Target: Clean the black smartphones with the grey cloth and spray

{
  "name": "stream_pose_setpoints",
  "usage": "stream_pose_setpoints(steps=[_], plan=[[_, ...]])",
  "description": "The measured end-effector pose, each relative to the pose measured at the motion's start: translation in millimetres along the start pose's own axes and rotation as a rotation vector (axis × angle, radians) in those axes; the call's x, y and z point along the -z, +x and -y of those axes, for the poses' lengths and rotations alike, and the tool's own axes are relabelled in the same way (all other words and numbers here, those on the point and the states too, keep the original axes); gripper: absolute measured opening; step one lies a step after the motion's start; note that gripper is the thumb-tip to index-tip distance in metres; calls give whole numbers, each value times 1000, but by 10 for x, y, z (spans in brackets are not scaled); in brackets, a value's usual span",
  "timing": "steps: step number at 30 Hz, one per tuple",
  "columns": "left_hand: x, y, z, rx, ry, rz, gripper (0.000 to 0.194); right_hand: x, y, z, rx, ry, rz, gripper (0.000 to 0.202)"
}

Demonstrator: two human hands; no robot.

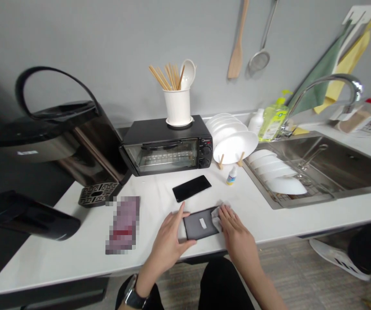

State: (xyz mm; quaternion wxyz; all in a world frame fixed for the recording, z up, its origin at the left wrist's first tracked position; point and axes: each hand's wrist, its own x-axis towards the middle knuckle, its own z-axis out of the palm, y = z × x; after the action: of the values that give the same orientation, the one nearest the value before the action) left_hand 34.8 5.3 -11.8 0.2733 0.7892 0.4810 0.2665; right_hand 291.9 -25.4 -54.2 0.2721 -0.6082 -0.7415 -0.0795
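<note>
A dark grey phone case point(195, 230) lies on the white counter with a small white patch on its inner face. My left hand point(169, 234) grips its left end between thumb and fingers. Under the fingers of my right hand point(235, 226), a crumpled white wipe point(216, 218) is pressed against the case's right end. Just behind the case lies a black phone point(192, 188), screen up. A small white bottle point(232, 176) with a coloured label stands farther back, to the right of the phone.
A toaster oven point(166, 150) carries a white utensil pot point(178, 105). White plates point(235, 146) stand in a rack beside the sink point(350, 185). A blurred purple packet point(125, 224) lies left, near a black water dispenser point(75, 142). A person's shoe point(338, 258) shows at right.
</note>
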Motion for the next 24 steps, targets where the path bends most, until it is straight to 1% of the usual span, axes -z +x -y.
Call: stream_pose_setpoints(steps=[2,5,7,8,9,10,11,12,14,16,18,19,21,22,24], plan=[[-8,2,14,-7,2,1,125,-135,144,187,0,-19,4,44],[-41,-9,34,3,-1,-17,123,-291,360,644,35,23,66,40],[-67,-24,45,7,9,-61,117,-285,387,931,57,88,108,42],[-76,-31,48,4,18,-82,115,-242,351,1025,73,132,125,44],[-80,-38,48,-2,25,-95,115,-176,286,1069,103,182,146,46],[-79,-43,45,-8,29,-99,117,-95,198,1057,144,232,171,48],[-74,-47,38,-10,27,-93,120,-8,98,990,189,272,201,50],[-64,-48,27,-10,20,-82,123,76,-3,874,228,290,229,52],[-38,-45,1,2,7,-70,127,206,-169,551,260,254,246,56],[-14,-33,-21,23,1,-67,128,257,-242,224,218,158,200,60],[1,-14,-33,31,-2,-52,129,230,-202,26,138,72,124,63],[4,-4,-34,32,-3,-41,129,193,-147,-2,97,45,94,63],[4,13,-34,31,0,-17,128,103,-8,69,45,24,55,61],[4,17,-35,31,0,-9,128,64,56,143,50,34,54,59],[7,16,-39,33,-5,-5,126,28,127,277,116,88,84,58]])
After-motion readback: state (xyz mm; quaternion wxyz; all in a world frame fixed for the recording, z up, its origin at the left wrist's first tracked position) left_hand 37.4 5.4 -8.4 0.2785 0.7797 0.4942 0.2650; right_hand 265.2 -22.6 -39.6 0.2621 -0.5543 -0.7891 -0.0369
